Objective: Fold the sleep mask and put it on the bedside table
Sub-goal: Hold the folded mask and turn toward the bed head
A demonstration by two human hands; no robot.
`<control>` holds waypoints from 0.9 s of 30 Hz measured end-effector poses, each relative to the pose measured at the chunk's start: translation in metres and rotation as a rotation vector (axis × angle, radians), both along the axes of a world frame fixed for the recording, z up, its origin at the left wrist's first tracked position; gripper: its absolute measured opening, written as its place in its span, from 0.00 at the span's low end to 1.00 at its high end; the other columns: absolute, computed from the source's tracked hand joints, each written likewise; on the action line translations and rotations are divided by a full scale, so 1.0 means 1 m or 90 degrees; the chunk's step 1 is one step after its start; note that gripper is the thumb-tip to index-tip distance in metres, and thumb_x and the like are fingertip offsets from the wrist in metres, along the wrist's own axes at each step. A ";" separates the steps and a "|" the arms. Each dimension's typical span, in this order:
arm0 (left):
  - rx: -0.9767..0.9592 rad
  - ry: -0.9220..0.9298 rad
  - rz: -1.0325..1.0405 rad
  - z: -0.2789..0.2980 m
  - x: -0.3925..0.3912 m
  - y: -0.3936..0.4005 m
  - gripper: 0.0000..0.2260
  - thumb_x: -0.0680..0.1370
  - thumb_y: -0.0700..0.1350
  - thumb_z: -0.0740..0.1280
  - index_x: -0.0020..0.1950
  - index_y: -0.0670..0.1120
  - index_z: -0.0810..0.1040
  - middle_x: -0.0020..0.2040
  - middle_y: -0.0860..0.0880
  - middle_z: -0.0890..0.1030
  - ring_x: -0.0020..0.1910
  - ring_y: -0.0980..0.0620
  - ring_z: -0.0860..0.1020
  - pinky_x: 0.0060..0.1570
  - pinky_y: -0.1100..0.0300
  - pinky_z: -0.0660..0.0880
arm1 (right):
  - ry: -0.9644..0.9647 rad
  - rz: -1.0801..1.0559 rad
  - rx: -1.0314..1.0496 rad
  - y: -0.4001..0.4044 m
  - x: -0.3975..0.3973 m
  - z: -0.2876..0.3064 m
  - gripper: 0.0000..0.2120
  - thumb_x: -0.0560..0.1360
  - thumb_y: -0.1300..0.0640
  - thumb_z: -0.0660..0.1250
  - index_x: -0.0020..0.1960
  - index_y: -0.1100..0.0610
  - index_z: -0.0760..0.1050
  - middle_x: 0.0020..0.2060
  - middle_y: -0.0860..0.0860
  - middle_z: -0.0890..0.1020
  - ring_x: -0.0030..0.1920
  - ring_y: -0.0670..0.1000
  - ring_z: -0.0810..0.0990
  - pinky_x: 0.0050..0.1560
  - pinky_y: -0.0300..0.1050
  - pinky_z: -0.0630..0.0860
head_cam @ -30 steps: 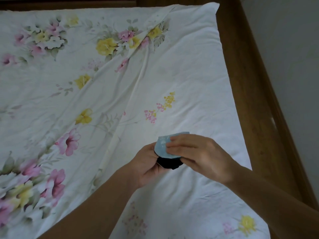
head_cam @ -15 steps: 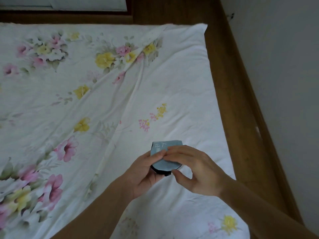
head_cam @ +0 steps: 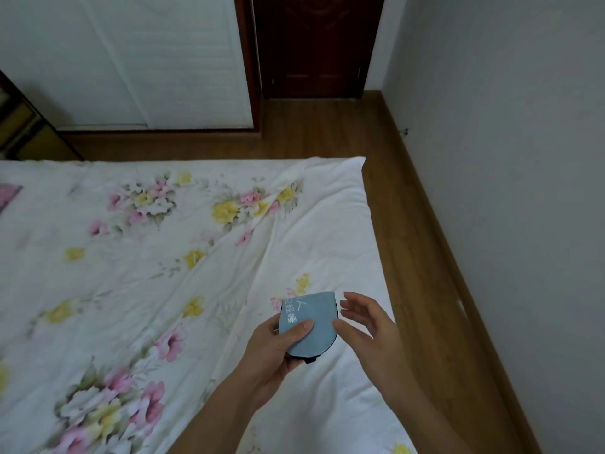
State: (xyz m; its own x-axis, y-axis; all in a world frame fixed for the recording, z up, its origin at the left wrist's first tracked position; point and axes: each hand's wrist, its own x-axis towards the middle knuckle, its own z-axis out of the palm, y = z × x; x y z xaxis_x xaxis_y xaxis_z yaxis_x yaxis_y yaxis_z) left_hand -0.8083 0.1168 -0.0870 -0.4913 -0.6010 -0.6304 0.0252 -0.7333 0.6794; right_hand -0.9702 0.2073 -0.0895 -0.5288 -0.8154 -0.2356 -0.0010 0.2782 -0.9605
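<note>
The sleep mask [head_cam: 316, 317] is folded in half, its blue side with white lettering facing up and a black edge showing underneath. My left hand [head_cam: 278, 348] holds it above the bed, thumb pressed on top and fingers below. My right hand [head_cam: 366, 326] hovers just to the right of the mask, fingers spread, close to its edge but not gripping it. No bedside table is in view.
Under my hands lies a bed with a white floral sheet [head_cam: 147, 273]. A wooden floor strip [head_cam: 425, 257] runs between the bed and the grey wall on the right. Beyond the bed stand white wardrobe doors [head_cam: 137, 60] and a dark wooden door [head_cam: 314, 44].
My right hand has let go of the mask and opened beside it; my left hand alone holds it. The camera has tilted up, showing the wardrobe and door.
</note>
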 end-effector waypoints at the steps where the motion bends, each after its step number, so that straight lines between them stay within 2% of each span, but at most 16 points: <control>1: -0.013 -0.005 0.005 0.013 0.001 0.003 0.23 0.65 0.44 0.79 0.57 0.41 0.81 0.52 0.39 0.86 0.45 0.43 0.85 0.37 0.55 0.81 | -0.019 -0.007 0.013 0.002 0.000 0.011 0.18 0.74 0.58 0.75 0.58 0.43 0.76 0.56 0.43 0.83 0.56 0.42 0.83 0.47 0.31 0.81; 6: -0.049 -0.021 0.022 0.070 0.006 0.022 0.20 0.63 0.44 0.79 0.54 0.42 0.83 0.48 0.41 0.87 0.42 0.45 0.85 0.36 0.54 0.82 | -0.195 -0.042 0.043 0.021 0.000 0.056 0.15 0.74 0.50 0.74 0.59 0.45 0.79 0.58 0.53 0.84 0.55 0.51 0.85 0.53 0.45 0.84; 9: -0.085 -0.037 0.029 0.095 0.004 0.036 0.20 0.63 0.44 0.79 0.53 0.44 0.83 0.46 0.43 0.87 0.41 0.46 0.85 0.35 0.55 0.82 | -0.253 -0.042 0.034 0.035 0.000 0.077 0.29 0.63 0.40 0.77 0.60 0.50 0.80 0.57 0.54 0.85 0.54 0.52 0.87 0.55 0.50 0.84; 11: -0.107 -0.044 0.033 0.107 0.001 0.044 0.18 0.66 0.42 0.79 0.54 0.42 0.82 0.44 0.42 0.87 0.39 0.45 0.85 0.33 0.55 0.81 | -0.261 -0.047 0.038 0.043 -0.001 0.088 0.34 0.59 0.38 0.77 0.61 0.51 0.79 0.55 0.54 0.86 0.53 0.53 0.87 0.55 0.51 0.84; 12: -0.113 -0.045 0.036 0.112 0.000 0.048 0.17 0.68 0.41 0.78 0.54 0.40 0.82 0.44 0.42 0.87 0.39 0.45 0.85 0.33 0.55 0.81 | -0.265 -0.052 0.041 0.047 -0.001 0.092 0.32 0.60 0.39 0.76 0.61 0.52 0.79 0.55 0.54 0.86 0.53 0.53 0.87 0.54 0.51 0.84; 15: -0.135 -0.042 0.036 0.124 -0.005 0.058 0.15 0.68 0.41 0.78 0.52 0.39 0.83 0.44 0.40 0.87 0.39 0.44 0.85 0.33 0.54 0.81 | -0.283 -0.074 0.050 0.058 -0.002 0.098 0.19 0.73 0.47 0.73 0.61 0.53 0.79 0.55 0.54 0.86 0.51 0.53 0.88 0.51 0.48 0.85; 17: -0.153 -0.037 0.035 0.129 -0.008 0.063 0.15 0.67 0.42 0.78 0.51 0.39 0.83 0.44 0.40 0.87 0.39 0.44 0.85 0.33 0.54 0.81 | -0.295 -0.077 0.053 0.065 -0.001 0.102 0.14 0.76 0.50 0.72 0.59 0.53 0.79 0.55 0.54 0.86 0.51 0.54 0.87 0.48 0.46 0.85; 19: -0.164 -0.037 0.032 0.132 -0.012 0.066 0.13 0.69 0.41 0.77 0.52 0.39 0.83 0.45 0.40 0.87 0.40 0.44 0.85 0.33 0.54 0.81 | -0.301 -0.081 0.052 0.070 0.001 0.105 0.12 0.77 0.50 0.71 0.58 0.53 0.79 0.55 0.55 0.85 0.52 0.55 0.87 0.48 0.46 0.85; 23: -0.184 -0.030 -0.007 0.142 -0.020 0.073 0.14 0.72 0.41 0.75 0.55 0.38 0.81 0.49 0.37 0.86 0.44 0.41 0.85 0.34 0.55 0.81 | -0.294 -0.104 0.026 0.081 0.004 0.119 0.14 0.77 0.50 0.71 0.60 0.55 0.79 0.54 0.55 0.86 0.54 0.56 0.86 0.57 0.53 0.83; 27: -0.207 -0.017 -0.076 0.148 -0.026 0.080 0.15 0.71 0.42 0.76 0.55 0.38 0.81 0.49 0.37 0.85 0.44 0.39 0.84 0.34 0.55 0.81 | -0.261 -0.139 -0.006 0.098 0.009 0.136 0.14 0.77 0.48 0.70 0.59 0.54 0.82 0.50 0.50 0.88 0.53 0.52 0.87 0.55 0.50 0.84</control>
